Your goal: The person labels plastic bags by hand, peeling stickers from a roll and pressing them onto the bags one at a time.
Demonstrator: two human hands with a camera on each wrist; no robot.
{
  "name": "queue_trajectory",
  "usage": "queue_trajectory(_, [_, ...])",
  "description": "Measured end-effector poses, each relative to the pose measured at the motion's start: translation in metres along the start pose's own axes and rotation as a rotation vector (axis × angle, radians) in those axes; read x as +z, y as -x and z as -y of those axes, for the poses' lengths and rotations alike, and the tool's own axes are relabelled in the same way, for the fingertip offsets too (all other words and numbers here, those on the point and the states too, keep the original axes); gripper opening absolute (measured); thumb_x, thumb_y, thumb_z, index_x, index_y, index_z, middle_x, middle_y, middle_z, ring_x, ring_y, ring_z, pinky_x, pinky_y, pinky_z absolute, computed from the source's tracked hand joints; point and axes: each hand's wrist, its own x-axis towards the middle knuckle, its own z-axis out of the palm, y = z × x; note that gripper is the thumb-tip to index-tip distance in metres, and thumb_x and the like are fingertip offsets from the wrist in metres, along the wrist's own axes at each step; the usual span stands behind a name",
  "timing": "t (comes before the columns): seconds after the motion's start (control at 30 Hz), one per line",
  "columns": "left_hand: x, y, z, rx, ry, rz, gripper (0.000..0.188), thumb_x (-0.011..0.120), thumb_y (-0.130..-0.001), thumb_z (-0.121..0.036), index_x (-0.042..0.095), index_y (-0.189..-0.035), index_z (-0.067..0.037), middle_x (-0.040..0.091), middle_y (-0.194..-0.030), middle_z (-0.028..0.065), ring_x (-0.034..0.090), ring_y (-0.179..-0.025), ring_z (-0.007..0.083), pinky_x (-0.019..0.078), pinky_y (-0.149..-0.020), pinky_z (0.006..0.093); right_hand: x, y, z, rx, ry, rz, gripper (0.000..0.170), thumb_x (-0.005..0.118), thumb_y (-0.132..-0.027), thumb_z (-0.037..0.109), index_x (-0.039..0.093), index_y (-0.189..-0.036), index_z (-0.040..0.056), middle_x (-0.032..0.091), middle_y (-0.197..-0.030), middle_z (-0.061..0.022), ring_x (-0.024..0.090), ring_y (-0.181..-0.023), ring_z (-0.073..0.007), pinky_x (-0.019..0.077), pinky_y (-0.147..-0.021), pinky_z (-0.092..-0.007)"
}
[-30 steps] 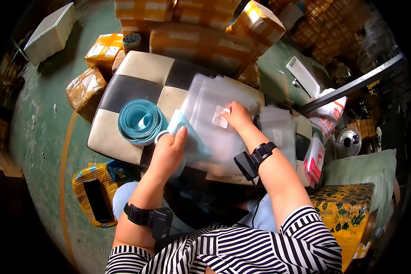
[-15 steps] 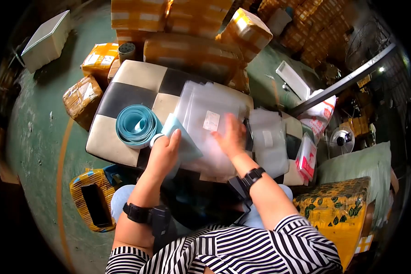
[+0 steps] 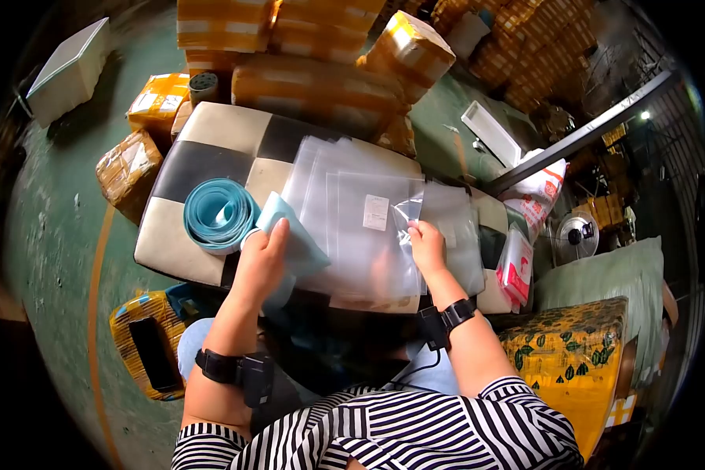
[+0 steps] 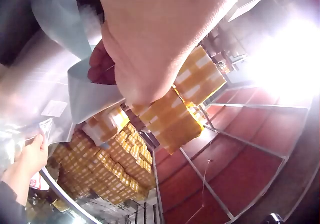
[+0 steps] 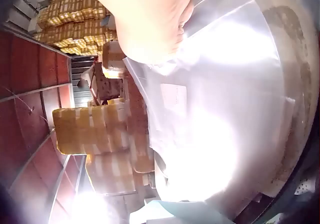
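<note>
Clear plastic bags (image 3: 352,251) lie in a fanned pile on a checkered padded surface (image 3: 211,129); the top one carries a white label (image 3: 376,212). The right hand (image 3: 429,251) pinches that bag's right edge, where the film wrinkles. A pale blue strip (image 3: 296,235) is held between thumb and fingers of the left hand (image 3: 262,262), with a blue roll (image 3: 221,215) just to its left. In the left wrist view the strip (image 4: 92,91) hangs folded at the curled fingers. The right fingertips are partly lost in glare in the right wrist view.
Taped cartons (image 3: 313,90) stand behind the padded surface. More bags (image 3: 458,235) and a red-white packet (image 3: 515,270) lie at the right, below a slanted metal bar (image 3: 587,129). A yellow-wrapped parcel with a black phone (image 3: 153,352) is at lower left.
The right hand released the labelled area, moved right, and now pinches the top bag's edge. That bag has shifted right over the pile. The left hand keeps holding the blue strip.
</note>
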Motion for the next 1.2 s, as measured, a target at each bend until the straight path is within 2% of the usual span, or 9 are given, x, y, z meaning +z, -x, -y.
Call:
queue_trajectory(0.13, [0.007,-0.001,-0.006,-0.004,-0.050,0.006,0.047,0.044,-0.089,-0.033,0.050,-0.069,0.008,0.045,-0.057,0.0113,0.042,-0.055,0.0181,0.0370,-0.054,0.0334,-0.016,-0.001,0.008,-0.133,0.185,-0.050,0.016,0.055,-0.082,0.016,0.062,-0.088,0.0022,0.063,-0.078,-0.0100,0.060,-0.066,-0.0222,0.0467,-0.062,-0.0308])
queue_trajectory(0.37, [0.007,-0.003,0.002,-0.042,0.029,-0.048,0.046,0.048,-0.088,-0.034,0.051,-0.069,0.007,0.046,-0.060,0.0114,0.042,-0.057,0.0157,0.0376,-0.054,0.0305,-0.088,-0.045,-0.067,0.527,-0.756,-0.005,0.011,0.053,-0.085,0.014,0.059,-0.091,0.0071,0.052,-0.061,0.0022,0.041,-0.045,-0.0038,0.0312,-0.039,-0.0178])
queue_trajectory(0.7, [0.009,-0.005,0.003,-0.097,0.014,0.008,0.045,0.048,-0.088,-0.034,0.052,-0.071,0.007,0.049,-0.061,0.0072,0.043,-0.057,0.0145,0.0380,-0.054,0.0293,-0.102,-0.040,-0.192,0.168,0.345,0.163,0.020,0.058,-0.078,0.008,0.059,-0.098,0.0051,0.059,-0.072,-0.0020,0.055,-0.065,-0.0140,0.0446,-0.061,-0.0280])
queue_trajectory(0.73, [0.010,-0.005,0.004,-0.117,0.064,0.022,0.043,0.049,-0.088,-0.034,0.053,-0.072,0.006,0.049,-0.062,0.0061,0.044,-0.057,0.0139,0.0377,-0.053,0.0284,-0.104,-0.042,-0.160,0.212,0.443,0.099,0.032,0.062,-0.074,0.009,0.056,-0.106,0.0071,0.059,-0.097,-0.0103,0.056,-0.086,-0.0231,0.0445,-0.076,-0.0339])
queue_trajectory(0.83, [0.008,-0.004,0.008,-0.252,0.240,0.024,0.038,0.051,-0.086,-0.035,0.055,-0.076,0.001,0.050,-0.063,0.0030,0.045,-0.057,0.0122,0.0365,-0.051,0.0255,-0.074,-0.052,-0.094,-0.006,-0.019,0.009,0.041,0.062,-0.073,0.005,0.051,-0.113,0.0068,0.055,-0.108,-0.0106,0.053,-0.097,-0.0219,0.0423,-0.082,-0.0328])
queue_trajectory(0.9, [0.007,-0.005,0.008,-0.422,0.380,0.035,0.035,0.053,-0.084,-0.037,0.057,-0.081,-0.002,0.050,-0.064,0.0013,0.046,-0.057,0.0110,0.0355,-0.050,0.0232,-0.051,-0.042,-0.054,0.056,-0.369,0.205,0.043,0.063,-0.075,0.007,0.048,-0.116,0.0032,0.052,-0.115,-0.0076,0.048,-0.106,-0.0196,0.0360,-0.093,-0.0311])
queue_trajectory(0.97, [0.010,-0.011,0.012,-0.487,0.652,0.107,0.034,0.054,-0.083,-0.037,0.054,-0.094,-0.004,0.053,-0.076,0.0037,0.051,-0.066,0.0147,0.0395,-0.056,0.0276,-0.026,0.007,0.082,-0.277,-0.594,0.586,0.049,0.063,-0.077,0.012,0.044,-0.122,0.0040,0.047,-0.121,-0.0096,0.042,-0.114,-0.0192,0.0312,-0.097,-0.0293])
queue_trajectory(1.13, [-0.005,-0.009,0.009,-0.445,0.844,0.076,0.036,0.048,-0.087,-0.030,0.045,-0.112,-0.005,0.056,-0.098,0.0090,0.058,-0.083,0.0241,0.0484,-0.072,0.0395,0.013,0.035,0.138,0.068,-0.928,1.103,0.049,0.065,-0.076,0.013,0.043,-0.119,0.0040,0.046,-0.120,-0.0084,0.044,-0.109,-0.0176,0.0339,-0.092,-0.0296])
queue_trajectory(1.2, [-0.011,-0.008,0.004,-0.462,0.861,0.041,0.036,0.046,-0.088,-0.031,0.044,-0.113,-0.006,0.055,-0.099,0.0091,0.057,-0.084,0.0245,0.0482,-0.072,0.0399,0.013,0.036,0.155,-0.060,-0.995,0.683,0.038,0.064,-0.077,0.009,0.049,-0.111,0.0033,0.049,-0.115,-0.0085,0.046,-0.106,-0.0174,0.0343,-0.091,-0.0306])
